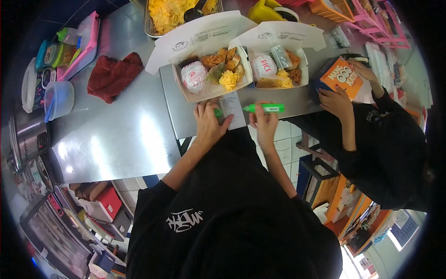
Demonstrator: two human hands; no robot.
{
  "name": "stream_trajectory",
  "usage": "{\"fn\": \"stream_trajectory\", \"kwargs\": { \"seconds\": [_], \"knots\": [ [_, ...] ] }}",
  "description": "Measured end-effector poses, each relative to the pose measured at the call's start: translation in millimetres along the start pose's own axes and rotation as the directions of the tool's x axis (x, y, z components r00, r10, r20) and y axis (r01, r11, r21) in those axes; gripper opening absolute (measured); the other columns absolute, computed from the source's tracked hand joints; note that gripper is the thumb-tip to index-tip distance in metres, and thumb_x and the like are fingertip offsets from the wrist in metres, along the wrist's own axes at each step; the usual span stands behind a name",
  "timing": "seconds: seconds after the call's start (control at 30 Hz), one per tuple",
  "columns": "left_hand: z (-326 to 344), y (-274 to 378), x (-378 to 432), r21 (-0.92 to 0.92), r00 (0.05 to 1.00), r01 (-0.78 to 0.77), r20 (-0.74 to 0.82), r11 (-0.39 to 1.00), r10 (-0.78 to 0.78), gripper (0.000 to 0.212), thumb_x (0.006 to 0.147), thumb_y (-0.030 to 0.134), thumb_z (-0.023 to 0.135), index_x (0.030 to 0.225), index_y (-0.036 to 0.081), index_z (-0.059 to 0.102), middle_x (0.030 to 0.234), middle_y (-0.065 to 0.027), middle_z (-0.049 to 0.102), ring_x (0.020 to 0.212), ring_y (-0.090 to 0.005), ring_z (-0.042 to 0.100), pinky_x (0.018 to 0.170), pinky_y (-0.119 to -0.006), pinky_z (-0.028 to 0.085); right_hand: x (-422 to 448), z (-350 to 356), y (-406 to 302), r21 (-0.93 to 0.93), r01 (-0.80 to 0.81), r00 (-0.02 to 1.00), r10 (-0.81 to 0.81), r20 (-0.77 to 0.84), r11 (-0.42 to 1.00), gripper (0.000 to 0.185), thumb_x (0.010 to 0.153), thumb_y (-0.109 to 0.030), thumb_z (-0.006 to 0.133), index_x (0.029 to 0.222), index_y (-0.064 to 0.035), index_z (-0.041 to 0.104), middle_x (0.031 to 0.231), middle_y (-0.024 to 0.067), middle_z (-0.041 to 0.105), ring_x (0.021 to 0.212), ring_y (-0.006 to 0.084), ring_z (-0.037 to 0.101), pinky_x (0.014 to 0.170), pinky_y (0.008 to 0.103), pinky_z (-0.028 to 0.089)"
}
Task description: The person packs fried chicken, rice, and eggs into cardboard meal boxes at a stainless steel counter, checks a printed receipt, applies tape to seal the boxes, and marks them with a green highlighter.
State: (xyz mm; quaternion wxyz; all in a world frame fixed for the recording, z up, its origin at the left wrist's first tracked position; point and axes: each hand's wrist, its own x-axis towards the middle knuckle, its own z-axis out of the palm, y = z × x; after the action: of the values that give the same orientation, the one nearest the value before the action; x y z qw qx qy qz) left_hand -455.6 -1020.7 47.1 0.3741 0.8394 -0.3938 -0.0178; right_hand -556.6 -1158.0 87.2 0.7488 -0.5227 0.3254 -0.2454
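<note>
My right hand (265,122) grips a green highlighter (277,107), its tip pointing left towards a printed paper slip (234,107). The slip lies at the front edge of the steel table, partly under the near food box. With its thumb on the slip, my left hand (208,121) holds a green cap (218,112) in its curled fingers. Just beyond my hands stand two open paper boxes: the left box (209,93) and the right box (282,84). Each contains a wrapped round packet, fried chicken pieces and yellow scrambled egg; small sachets lie in them too.
At right, a co-worker's hands (336,103) hold an orange and blue carton (343,79). A dark red cloth (113,76) lies on the steel table (129,129) at left, near plastic tubs (60,99). A metal tray (146,21) of egg with a black ladle (193,14) stands behind.
</note>
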Motion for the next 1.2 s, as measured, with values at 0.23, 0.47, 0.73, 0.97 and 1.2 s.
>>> {"fn": "stream_trajectory", "kwargs": {
  "seconds": [0.23,0.47,0.73,0.97,1.2],
  "knots": [
    [-2.3,0.9,2.9,-0.004,0.998,0.035,-0.051,0.999,-0.035,0.051,0.066,0.028,0.08,0.095,0.002,0.047,0.11,-0.0179,0.053,0.112,-0.0367,0.043,0.092,-0.054,0.028,15.8,33.6,40.5,-0.064,0.12,0.989,-0.124,-0.075,0.991,0.019,0.088,-0.008,0.061,0.102,0.003,0.054,0.082,0.0061,0.062,0.065,0.0078,0.056,0.055,0.0206,0.046],
    [-3.8,1.8,2.9,0.017,0.998,0.053,-0.032,0.998,-0.052,0.052,0.065,0.027,0.08,0.096,0.002,0.048,0.11,-0.0181,0.053,0.113,-0.0367,0.043,0.093,-0.054,0.027,16.7,37.5,49.3,-0.212,0.091,0.98,-0.125,-0.152,0.973,0.014,0.083,-0.009,0.069,0.086,0.003,0.062,0.076,0.0059,0.066,0.065,0.0072,0.059,0.056,0.0225,0.047],
    [-3.7,-0.9,1.6,0.008,0.999,0.046,-0.022,0.999,-0.045,0.053,0.064,0.026,0.081,0.097,0.001,0.048,0.111,-0.0186,0.052,0.113,-0.0369,0.042,0.094,-0.054,0.027,19.5,37.3,45.9,-0.477,0.154,0.936,-0.283,-0.211,0.865,0.016,0.082,-0.012,0.069,0.083,0.0017,0.063,0.069,0.0057,0.065,0.063,0.011,0.061,0.057,0.0271,0.047],
    [-3.9,-1.5,4.0,0.082,0.999,-0.014,-0.043,0.997,0.017,0.059,0.06,0.024,0.083,0.098,0.004,0.043,0.099,-0.0163,0.053,0.098,-0.0361,0.047,0.089,-0.05,0.029,11.4,41.8,51.7,-0.441,0.202,0.951,-0.283,-0.125,0.874,0.017,0.081,-0.014,0.071,0.082,0.001,0.063,0.071,0.0075,0.066,0.062,0.0117,0.061,0.057,0.0278,0.048],
    [-4.2,0.4,2.3,0.04,0.999,0.006,-0.039,0.999,-0.004,0.059,0.062,0.025,0.083,0.098,0.002,0.042,0.105,-0.0187,0.053,0.102,-0.0365,0.046,0.088,-0.051,0.029,17.3,34.5,57.9,-0.459,0.272,0.9,-0.392,-0.188,0.846,0.011,0.087,-0.01,0.064,0.087,0.0005,0.061,0.07,0.001,0.06,0.059,0.0039,0.052,0.051,0.0192,0.04]
  ]
}}
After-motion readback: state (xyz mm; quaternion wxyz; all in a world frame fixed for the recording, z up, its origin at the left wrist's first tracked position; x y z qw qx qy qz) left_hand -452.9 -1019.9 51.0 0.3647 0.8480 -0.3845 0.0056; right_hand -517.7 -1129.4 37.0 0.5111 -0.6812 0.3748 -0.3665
